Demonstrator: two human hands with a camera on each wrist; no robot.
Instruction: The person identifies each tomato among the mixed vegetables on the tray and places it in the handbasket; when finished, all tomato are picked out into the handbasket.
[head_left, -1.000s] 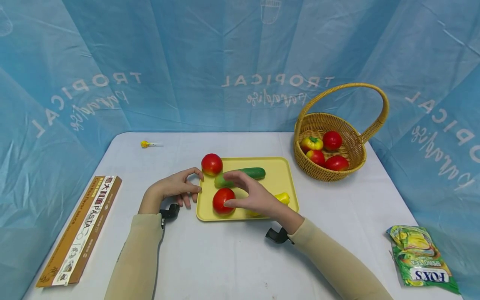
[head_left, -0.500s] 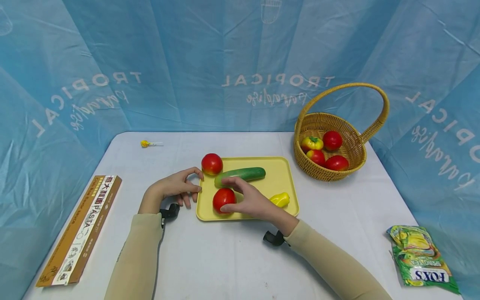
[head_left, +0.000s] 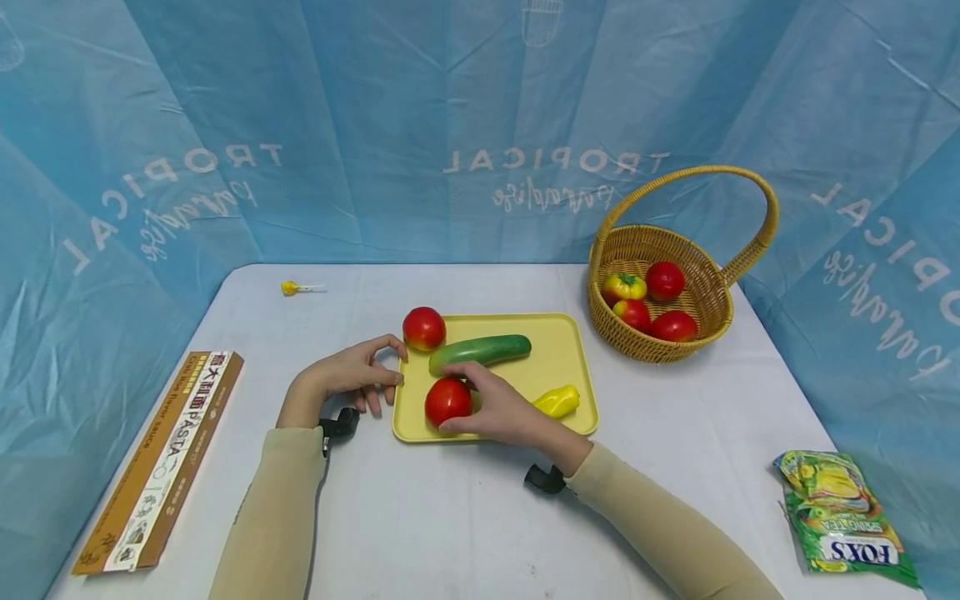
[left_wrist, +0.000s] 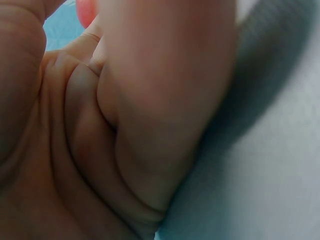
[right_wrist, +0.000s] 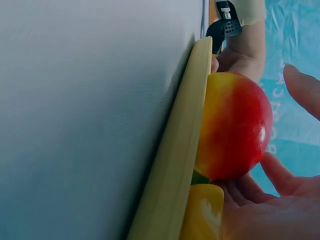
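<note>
On the near left part of the yellow tray [head_left: 557, 348] sits the near red fruit [head_left: 447, 402], the right hand [head_left: 498, 410] arched about its right side. In the head view the fingers reach its far side and the thumb [right_wrist: 305, 92] its near side; the right wrist view shows blue cloth [right_wrist: 290, 137] between thumb tip and fruit, so we record a loose cage, not a clasp. The left hand [head_left: 345, 371] has slack, bent fingers at the tray's left edge; whether they press the rim, we cannot tell.

Technique, our judgement: close thumb and fingers together, at or below the fruit's widest part, since glossy round skin would likely slip from a high pinch. The cucumber [head_left: 491, 347] lies just beyond the fingers and the yellow pepper [head_left: 558, 402] is partly hidden by the hand, so we would avoid any sideways sweep. The left hand would serve best steadying the tray.

Against the frame one second earlier: the right hand sits lower in the head view, its thumb tip shifted from the fruit's face to its near edge; more cucumber and pepper show. Both the near red fruit and the left hand show no shift we can detect.
</note>
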